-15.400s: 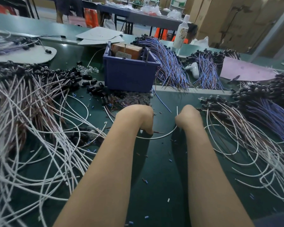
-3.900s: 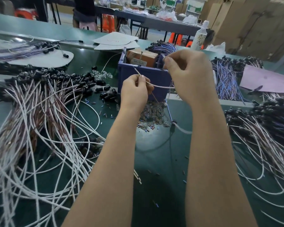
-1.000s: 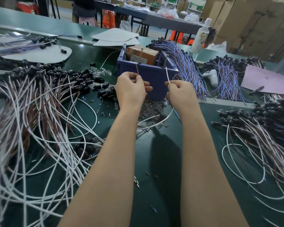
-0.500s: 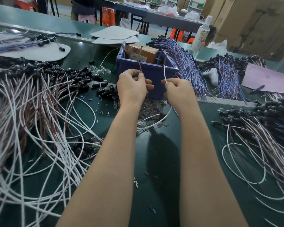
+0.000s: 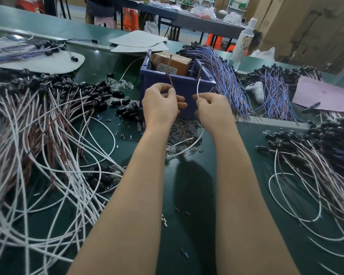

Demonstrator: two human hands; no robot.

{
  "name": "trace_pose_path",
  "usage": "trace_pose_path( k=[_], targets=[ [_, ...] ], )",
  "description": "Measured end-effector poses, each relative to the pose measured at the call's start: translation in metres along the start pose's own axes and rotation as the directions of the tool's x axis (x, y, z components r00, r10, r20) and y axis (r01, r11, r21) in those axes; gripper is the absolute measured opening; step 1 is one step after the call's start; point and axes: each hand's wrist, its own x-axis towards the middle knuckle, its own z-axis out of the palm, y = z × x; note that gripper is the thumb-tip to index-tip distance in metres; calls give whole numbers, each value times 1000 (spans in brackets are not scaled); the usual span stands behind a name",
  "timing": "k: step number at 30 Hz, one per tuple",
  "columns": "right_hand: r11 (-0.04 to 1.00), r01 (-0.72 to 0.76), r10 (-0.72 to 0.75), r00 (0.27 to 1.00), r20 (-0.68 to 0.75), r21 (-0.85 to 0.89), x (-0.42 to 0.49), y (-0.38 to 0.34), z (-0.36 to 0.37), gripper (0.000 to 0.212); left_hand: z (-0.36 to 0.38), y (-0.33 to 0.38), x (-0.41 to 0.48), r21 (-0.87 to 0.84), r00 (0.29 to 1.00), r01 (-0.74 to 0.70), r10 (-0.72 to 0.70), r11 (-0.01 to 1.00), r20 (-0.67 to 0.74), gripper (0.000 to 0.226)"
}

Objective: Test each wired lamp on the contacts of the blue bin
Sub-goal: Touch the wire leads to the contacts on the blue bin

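Observation:
The blue bin (image 5: 184, 87) stands at the middle back of the green bench with two upright metal contacts, one on the left (image 5: 170, 62) and one on the right (image 5: 200, 71). My left hand (image 5: 160, 106) pinches a brown wire (image 5: 170, 81) whose tip points up at the left contact. My right hand (image 5: 213, 111) pinches a white wire (image 5: 198, 86) whose tip reaches the base of the right contact. The white wire loops down below my hands to the bench (image 5: 187, 144). The lamp on these wires is hidden from me.
A big heap of white and brown wired lamps (image 5: 40, 124) fills the left. More wired lamps (image 5: 316, 155) lie on the right. Blue-purple wire bundles (image 5: 224, 76) fan out behind the bin. A brown box (image 5: 172, 63) sits inside it. Loose glass bulbs (image 5: 184, 132) lie before it.
Both hands have edged up and forward, bringing the two wire tips closer to the bin's contacts. The grips on the wires are unchanged.

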Motion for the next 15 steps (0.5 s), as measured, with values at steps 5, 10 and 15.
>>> trace_pose_path(
  k=[5, 10, 15],
  targets=[
    [1000, 6, -6, 1000, -29, 7, 1, 1, 0, 28, 0, 1, 0, 2, 1000, 2, -2, 1000, 3, 9],
    [999, -32, 31, 995, -98, -12, 2, 4, -5, 30, -1, 1, 0, -1, 1000, 14, -14, 1000, 3, 9],
    [1000, -1, 1, 994, -110, 1, 1, -1, -3, 30, -1, 0, 0, 9, 1000, 10, -10, 1000, 5, 9]
  ],
)
